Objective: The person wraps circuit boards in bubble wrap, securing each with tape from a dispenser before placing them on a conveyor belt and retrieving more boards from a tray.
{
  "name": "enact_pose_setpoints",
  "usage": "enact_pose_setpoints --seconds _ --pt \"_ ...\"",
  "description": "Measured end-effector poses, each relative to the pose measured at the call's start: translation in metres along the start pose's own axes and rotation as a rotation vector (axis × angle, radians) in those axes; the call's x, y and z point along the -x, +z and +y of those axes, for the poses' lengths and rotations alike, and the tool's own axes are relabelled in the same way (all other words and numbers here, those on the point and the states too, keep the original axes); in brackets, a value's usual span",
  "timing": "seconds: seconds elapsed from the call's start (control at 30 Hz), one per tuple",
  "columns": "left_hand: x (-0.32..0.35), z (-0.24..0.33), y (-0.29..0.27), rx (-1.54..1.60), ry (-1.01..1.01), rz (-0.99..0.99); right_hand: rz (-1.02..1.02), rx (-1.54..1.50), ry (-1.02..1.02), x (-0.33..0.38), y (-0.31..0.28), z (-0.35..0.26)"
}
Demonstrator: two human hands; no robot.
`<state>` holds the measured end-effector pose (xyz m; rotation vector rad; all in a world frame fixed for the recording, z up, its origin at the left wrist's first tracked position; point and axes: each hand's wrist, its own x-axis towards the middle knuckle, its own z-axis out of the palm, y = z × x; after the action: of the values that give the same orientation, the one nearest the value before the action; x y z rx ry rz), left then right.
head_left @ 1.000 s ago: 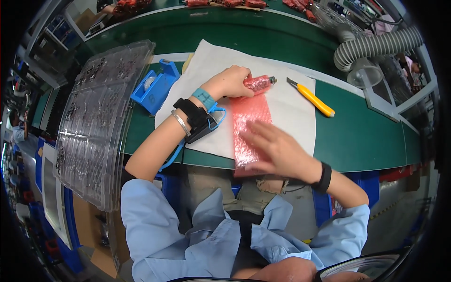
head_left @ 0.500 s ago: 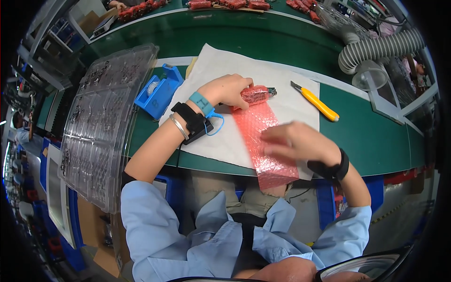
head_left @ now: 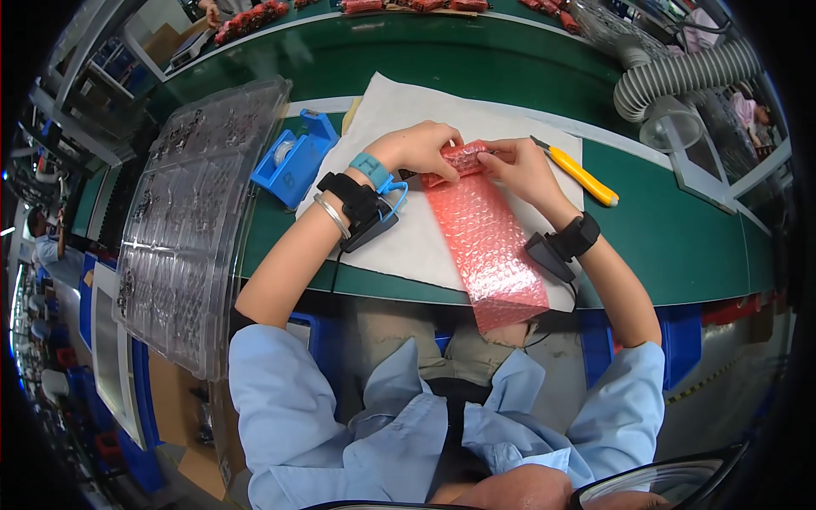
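Note:
A bundle rolled in red bubble wrap (head_left: 464, 159) lies at the far end of a flat pink-red bubble wrap strip (head_left: 489, 229). My left hand (head_left: 422, 150) grips the bundle's left end, fingers curled over it. At its right end, my right hand (head_left: 520, 168) pinches the wrapped roll between thumb and fingers. What is inside the roll is mostly hidden. The strip runs toward me over a white sheet (head_left: 399, 251), and its near end hangs past the table edge. A yellow-handled utility knife (head_left: 582, 176) rests right of my right hand.
A blue tape dispenser (head_left: 293, 166) stands to the left, beside clear plastic trays (head_left: 191, 221) holding small parts. A grey flexible duct (head_left: 688, 78) reaches in at the right. Several red wrapped bundles (head_left: 416, 7) sit across the green table (head_left: 442, 51), where another person's hand (head_left: 212, 13) shows.
My right hand has moved up from above the strip to the bundle's right end and taken hold there. My left hand stays on the bundle.

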<state>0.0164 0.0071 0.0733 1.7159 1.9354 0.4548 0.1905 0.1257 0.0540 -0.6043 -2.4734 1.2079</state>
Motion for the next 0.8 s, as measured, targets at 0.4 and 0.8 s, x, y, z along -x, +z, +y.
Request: enact_pose_setpoints --seconds 0.4,0.8 --pt "0.002 0.002 0.005 -0.093 -0.032 0.075 -0.076 0.379 -0.255 0.053 -0.007 -0.031" --pt "0.006 0.006 0.016 -0.315 0.11 0.283 -0.449 0.597 -0.532 0.103 -0.029 -0.002"
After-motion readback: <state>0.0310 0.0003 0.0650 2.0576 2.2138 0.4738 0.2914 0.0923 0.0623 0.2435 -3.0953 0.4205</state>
